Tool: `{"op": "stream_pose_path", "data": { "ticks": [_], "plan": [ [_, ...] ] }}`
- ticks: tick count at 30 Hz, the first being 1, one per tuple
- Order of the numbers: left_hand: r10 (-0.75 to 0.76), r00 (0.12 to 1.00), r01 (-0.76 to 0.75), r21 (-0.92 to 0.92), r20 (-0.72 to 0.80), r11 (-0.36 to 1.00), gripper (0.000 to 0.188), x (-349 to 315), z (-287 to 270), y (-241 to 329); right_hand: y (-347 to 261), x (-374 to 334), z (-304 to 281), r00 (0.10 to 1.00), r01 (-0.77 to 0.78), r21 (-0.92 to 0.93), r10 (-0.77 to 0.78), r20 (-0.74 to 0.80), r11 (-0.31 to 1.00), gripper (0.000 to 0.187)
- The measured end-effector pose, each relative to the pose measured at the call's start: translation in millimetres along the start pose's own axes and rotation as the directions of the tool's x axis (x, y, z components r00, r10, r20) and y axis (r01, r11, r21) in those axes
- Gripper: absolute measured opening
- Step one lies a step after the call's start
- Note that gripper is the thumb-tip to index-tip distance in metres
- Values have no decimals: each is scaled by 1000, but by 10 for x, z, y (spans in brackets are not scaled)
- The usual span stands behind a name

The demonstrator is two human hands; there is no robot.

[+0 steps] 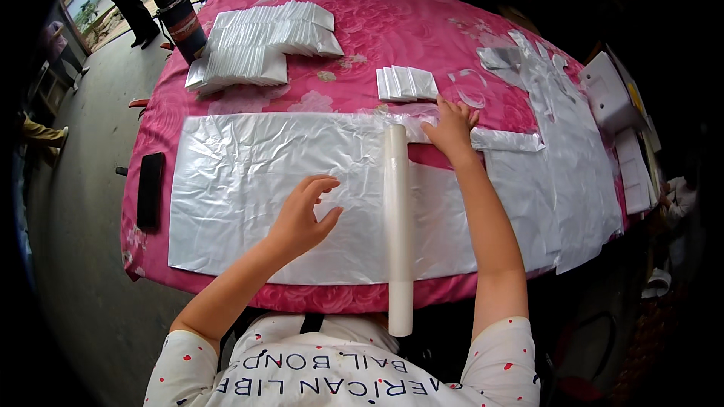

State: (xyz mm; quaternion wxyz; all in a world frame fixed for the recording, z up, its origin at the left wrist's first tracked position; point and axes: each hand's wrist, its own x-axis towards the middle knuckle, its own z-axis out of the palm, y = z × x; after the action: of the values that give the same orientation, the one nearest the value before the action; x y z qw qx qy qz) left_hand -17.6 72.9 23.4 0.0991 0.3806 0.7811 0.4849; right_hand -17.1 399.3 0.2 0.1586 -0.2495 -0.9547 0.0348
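Left hand (303, 217): fingers parted and loosely curled, thumb held off from them, nothing in the grasp; it hangs over the silvery plastic sheet (249, 181), contact not clear. Right hand (454, 130): fingers spread, thumb apart from the index finger; index tip just beside the near right corner of a short row of folded packets (407, 84); whether it touches cannot be told. Left forearm slants inward from lower left, palm side turned toward the right; right forearm reaches nearly straight ahead, back of hand uppermost. Sheet lies broad and flat, glossy, finely wrinkled, across the near part of the worktop (362, 299), which wears a pink floral cloth. A pale translucent roll (398, 234) lies across it, pointing away from the person, its near end jutting past the worktop's edge. Right of the right hand, a narrow silvery strip (509, 140); beyond it, loose crumpled sheets (581, 173). Far left, a large batch of packets (264, 38), overlapping in rows, beside a dark bottle (181, 22). Black phone (150, 191) near the left edge.
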Motion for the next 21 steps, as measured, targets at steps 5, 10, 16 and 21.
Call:
{"op": "stream_pose_path", "data": {
  "ticks": [5,10,16,21],
  "plan": [
    [-48,999,48,-6,-10,999,36,-109,-33,-110,68,127,25,969,-236,173,219,114,956,50],
    [-74,997,74,-18,-18,997,36,-140,-55,-145,137,194,17,960,-271,248,280,-2,930,21],
    [-163,987,161,-232,11,959,32,-185,-36,-224,-463,63,-530,901,131,485,100,-421,864,8],
    [-331,886,427,-849,325,312,50,-101,-138,-294,-1443,-564,-845,811,557,559,-260,-523,614,15]
  ]
}}
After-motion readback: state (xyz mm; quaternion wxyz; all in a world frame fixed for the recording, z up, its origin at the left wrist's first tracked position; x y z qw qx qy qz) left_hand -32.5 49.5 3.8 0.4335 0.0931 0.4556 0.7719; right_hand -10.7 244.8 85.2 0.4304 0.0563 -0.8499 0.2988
